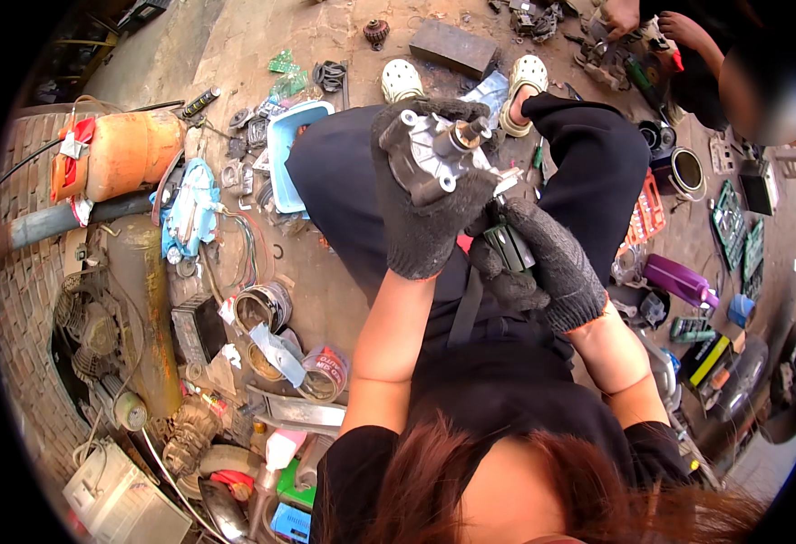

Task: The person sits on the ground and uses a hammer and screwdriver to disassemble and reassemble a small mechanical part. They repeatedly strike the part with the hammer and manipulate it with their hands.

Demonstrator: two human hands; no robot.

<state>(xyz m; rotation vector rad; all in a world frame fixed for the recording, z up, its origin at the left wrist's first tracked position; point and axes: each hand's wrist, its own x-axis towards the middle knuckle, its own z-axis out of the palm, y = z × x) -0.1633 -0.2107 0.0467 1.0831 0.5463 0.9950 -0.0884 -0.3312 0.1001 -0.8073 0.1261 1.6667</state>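
I sit on the ground with my knees up, in black trousers. My left hand (pixel 419 210), in a dark knit glove, grips a grey cast-metal motor part (pixel 434 150) with a short shaft sticking out of its top. My right hand (pixel 543 263), also gloved, is closed around a dark green-black tool (pixel 507 245) pressed against the underside of that part. Both hands meet over my lap, between my knees.
An orange gas cylinder (pixel 126 154) lies at the left beside a light blue tray (pixel 282 145), tin cans (pixel 262 306) and scrap parts. Circuit boards (pixel 729 218), a purple bottle (pixel 679 279) and a red tool case (pixel 647 213) lie right. Another person (pixel 733 63) crouches at the upper right.
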